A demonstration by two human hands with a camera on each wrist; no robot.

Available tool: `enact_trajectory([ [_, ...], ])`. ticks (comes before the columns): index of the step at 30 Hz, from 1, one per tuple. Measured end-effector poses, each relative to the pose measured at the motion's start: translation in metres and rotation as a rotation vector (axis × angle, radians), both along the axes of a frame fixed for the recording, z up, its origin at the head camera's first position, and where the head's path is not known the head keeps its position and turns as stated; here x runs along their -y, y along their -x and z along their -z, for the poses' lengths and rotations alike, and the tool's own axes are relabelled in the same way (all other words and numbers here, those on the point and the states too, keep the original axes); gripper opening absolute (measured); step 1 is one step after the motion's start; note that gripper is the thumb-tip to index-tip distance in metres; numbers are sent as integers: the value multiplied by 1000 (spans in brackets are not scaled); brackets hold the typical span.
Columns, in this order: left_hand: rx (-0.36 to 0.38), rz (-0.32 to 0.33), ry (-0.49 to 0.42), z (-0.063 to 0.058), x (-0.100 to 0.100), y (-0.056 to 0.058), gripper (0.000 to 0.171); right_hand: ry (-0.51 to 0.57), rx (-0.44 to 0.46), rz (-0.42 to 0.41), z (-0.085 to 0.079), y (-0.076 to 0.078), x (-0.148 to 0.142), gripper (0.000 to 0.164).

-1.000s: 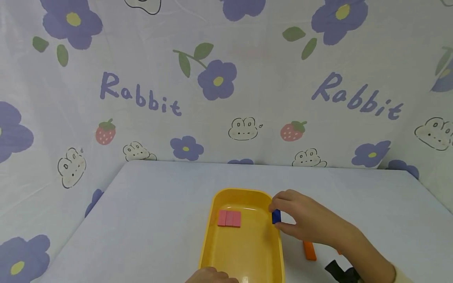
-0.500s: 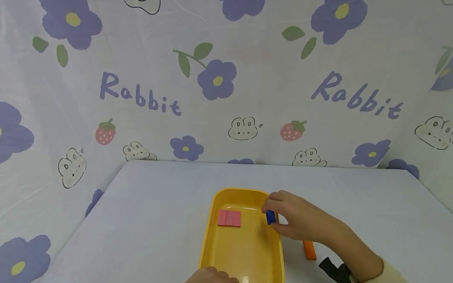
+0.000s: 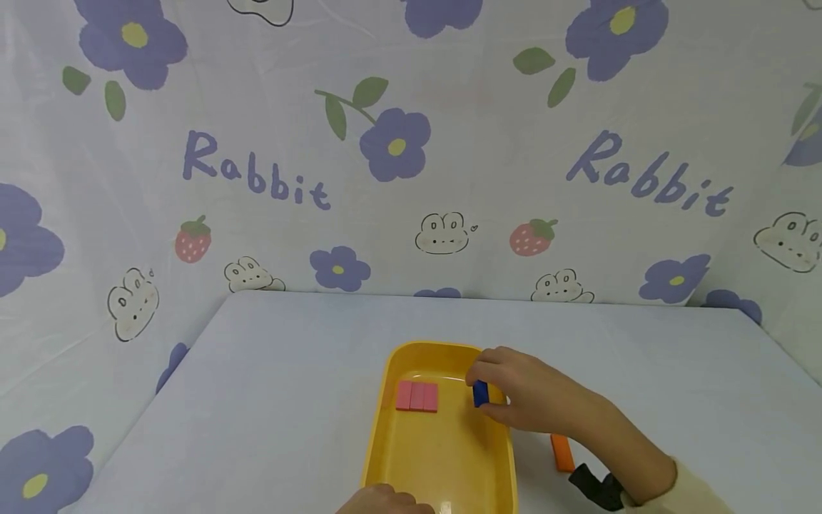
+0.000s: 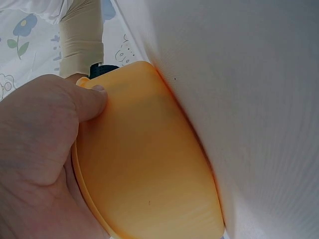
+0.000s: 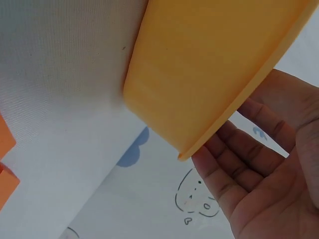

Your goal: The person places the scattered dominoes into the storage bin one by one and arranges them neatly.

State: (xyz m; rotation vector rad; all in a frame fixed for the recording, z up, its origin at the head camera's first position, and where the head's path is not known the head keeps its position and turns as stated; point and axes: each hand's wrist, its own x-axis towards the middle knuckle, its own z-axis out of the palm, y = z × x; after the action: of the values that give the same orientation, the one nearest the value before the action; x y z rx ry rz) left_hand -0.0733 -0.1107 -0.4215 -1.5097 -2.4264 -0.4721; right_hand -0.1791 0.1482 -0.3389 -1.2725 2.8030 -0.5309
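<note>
Between thumb and fingertips, my right hand [image 3: 539,392] pinches a small blue block [image 3: 481,394] over the right side of the yellow tray [image 3: 443,457]. Inside the tray, pink blocks [image 3: 417,396] lie side by side in a row near the far left corner. My left hand [image 3: 387,501] holds the near rim; in the left wrist view its thumb presses the tray's outer wall [image 4: 144,149]. From the right wrist, the tray wall [image 5: 194,69] hides the blue block, while the right hand [image 5: 264,154] reaches over the rim.
An orange block [image 3: 561,453] lies on the white table [image 3: 276,400] right of the tray. Two orange pieces [image 5: 5,184] show at the edge of the right wrist view. A black strap [image 3: 597,487] is at the right wrist. A printed curtain [image 3: 475,164] hangs behind.
My right hand has moved left with the blue block, from the tray's right rim to over its inside. The left hand, tray and pink blocks have stayed put.
</note>
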Motion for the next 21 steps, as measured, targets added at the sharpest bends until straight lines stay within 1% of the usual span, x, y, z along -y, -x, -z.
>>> enact_trajectory([
  [4,4,1,21,-1,0,1,8,-1,6,-10,2,2,5,24],
  [6,30,-2,54,-2,0,1,7,-7,19,-13,4,4,8,25],
  [11,125,-8,110,-5,1,1,9,-32,41,-37,10,10,13,27],
  [13,133,-6,109,-6,1,1,9,-40,32,-54,12,12,15,27],
  [16,118,-1,99,-6,2,1,9,-50,16,-80,16,14,17,27],
  [21,90,5,67,-4,2,2,8,-59,15,-97,19,18,21,26],
])
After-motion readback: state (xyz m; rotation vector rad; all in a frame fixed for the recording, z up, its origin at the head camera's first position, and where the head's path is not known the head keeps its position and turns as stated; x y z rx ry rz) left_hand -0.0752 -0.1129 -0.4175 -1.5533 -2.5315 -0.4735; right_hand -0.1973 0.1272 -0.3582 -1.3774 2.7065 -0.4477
